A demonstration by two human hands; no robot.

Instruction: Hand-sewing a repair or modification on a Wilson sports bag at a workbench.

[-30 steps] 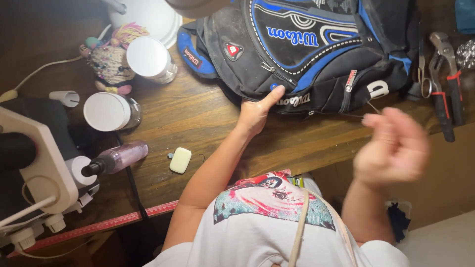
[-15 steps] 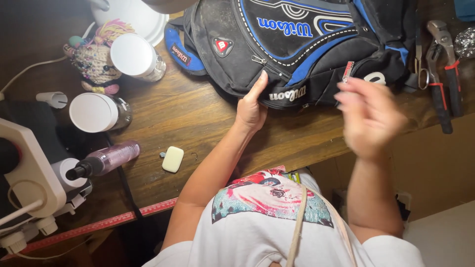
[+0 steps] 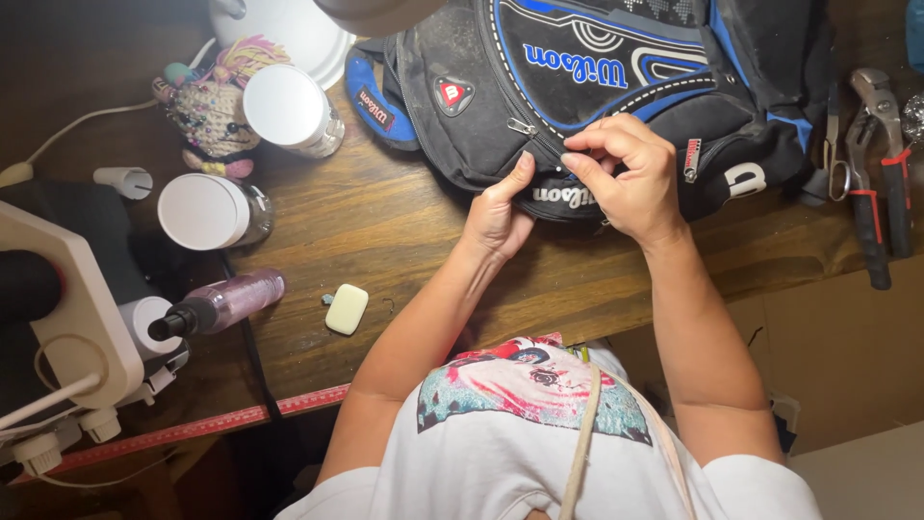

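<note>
Head view, wooden table. Items logged left to right, located from the fingers.

Far left of both hands: white machine at the table edge, with a red measuring tape running along the near edge below it. A pink spray bottle lies on its side, well left of the left hand. Above it, two white-lidded jars and a crocheted doll. A small pale rounded case lies near the left forearm, below and left of the fingers.

Left hand: fingers loosely curled, thumb extended upward and pressed against the lower front edge of the black and blue backpack. It braces the fabric; whether the curled fingers pinch anything cannot be told.

The backpack lies flat on the table directly beyond both hands, filling the upper centre.

Right hand: just right of the left hand, nearly touching it. Thumb and forefinger pinched together at the zipper line on the backpack's front pocket; the thing pinched is too small to identify. Remaining fingers curled in.

Right of the right fingers, well apart: pliers with red and black handles, past the backpack's edge.
</note>
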